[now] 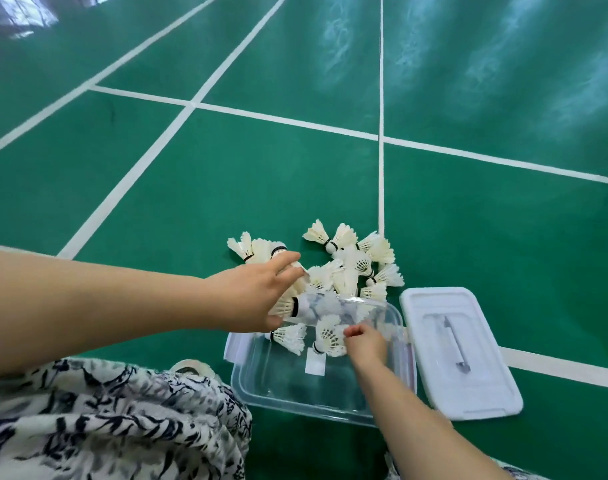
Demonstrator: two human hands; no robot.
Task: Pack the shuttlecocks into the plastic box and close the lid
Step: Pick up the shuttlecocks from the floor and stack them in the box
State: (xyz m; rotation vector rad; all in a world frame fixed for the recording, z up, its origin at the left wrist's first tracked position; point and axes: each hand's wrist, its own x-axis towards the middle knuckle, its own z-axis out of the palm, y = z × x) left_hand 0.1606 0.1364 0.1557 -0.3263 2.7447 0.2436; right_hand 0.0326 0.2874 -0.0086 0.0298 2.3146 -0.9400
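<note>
A clear plastic box [295, 400] lies open on the green court floor. Two white shuttlecocks lie inside it near its far wall, one [288, 337] on the left. My right hand [366, 342] reaches into the box and pinches the other shuttlecock [326, 336]. My left hand [257, 296] grips a shuttlecock [287, 306] just above the box's far left corner. Beyond the box, several shuttlecocks are piled in a loose heap [351, 261] on the floor. The white lid [458, 351] lies flat to the right of the box.
White court lines [381, 133] cross the green floor ahead. My lap in patterned black-and-white fabric [105, 420] fills the lower left, with a shoe tip [191, 367] next to the box.
</note>
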